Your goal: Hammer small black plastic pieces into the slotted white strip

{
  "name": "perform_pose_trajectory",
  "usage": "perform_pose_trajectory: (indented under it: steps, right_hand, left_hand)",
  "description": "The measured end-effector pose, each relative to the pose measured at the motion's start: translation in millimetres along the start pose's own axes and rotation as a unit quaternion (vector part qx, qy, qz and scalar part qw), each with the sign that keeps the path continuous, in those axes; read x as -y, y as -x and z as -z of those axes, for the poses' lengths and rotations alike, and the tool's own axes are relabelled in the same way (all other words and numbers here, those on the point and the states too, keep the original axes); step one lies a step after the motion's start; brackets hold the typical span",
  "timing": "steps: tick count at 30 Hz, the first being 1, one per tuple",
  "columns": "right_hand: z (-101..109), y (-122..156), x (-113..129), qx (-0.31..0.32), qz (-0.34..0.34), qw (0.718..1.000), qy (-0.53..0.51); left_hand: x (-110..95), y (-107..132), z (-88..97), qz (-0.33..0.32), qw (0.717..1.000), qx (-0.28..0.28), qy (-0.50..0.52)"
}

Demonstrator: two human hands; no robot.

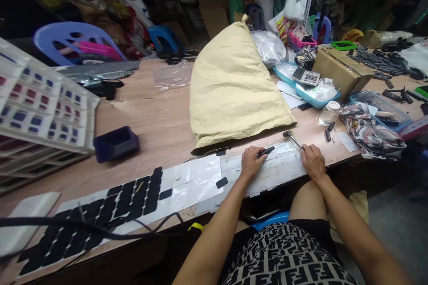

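Note:
My left hand (251, 161) is closed on a small black flat piece (266, 151), held over a long white plastic sheet (200, 182) that lies along the table's front edge. My right hand (312, 159) rests on the sheet's right end with its fingers curled against it, close to the handle of a small metal hammer (292, 138). Many black flat pieces (110, 209) cover the left part of the sheet. One loose black piece (221, 182) lies near the middle of the sheet.
A big beige sack (230, 84) lies behind the sheet. A dark blue tray (116, 143) and stacked white trays (36, 111) stand left. At right are a calculator (306, 76), a cardboard box (341, 71), a jar (329, 112), blue baskets (381, 107) and a patterned cloth (368, 131). A black cable (83, 225) crosses the front left.

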State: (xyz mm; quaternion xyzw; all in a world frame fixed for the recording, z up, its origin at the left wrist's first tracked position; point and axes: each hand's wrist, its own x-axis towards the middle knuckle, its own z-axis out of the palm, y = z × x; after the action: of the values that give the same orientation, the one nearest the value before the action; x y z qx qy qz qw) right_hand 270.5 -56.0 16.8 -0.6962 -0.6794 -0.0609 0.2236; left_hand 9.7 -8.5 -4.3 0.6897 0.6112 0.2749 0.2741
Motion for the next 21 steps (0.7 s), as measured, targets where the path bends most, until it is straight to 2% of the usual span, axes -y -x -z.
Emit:
perform_pose_trajectory:
  steps: [4, 7, 17, 21]
  right_hand:
    - [13, 20, 30, 0.012, 0.011, 0.988, -0.153]
    - [19, 29, 48, 0.032, 0.017, 0.974, -0.223]
    - [10, 30, 58, 0.053, 0.024, 0.973, -0.224]
    - [11, 34, 66, 0.063, 0.05, 0.97, -0.227]
  left_hand:
    - [0, -4, -0.8, -0.005, 1.0, -0.014, 0.002]
    - [1, -4, -2.5, -0.011, 1.0, -0.018, -0.009]
    - [-4, -5, 0.6, -0.003, 1.0, -0.008, 0.006]
    - [-6, -6, 2.6, 0.002, 1.0, -0.006, 0.006]
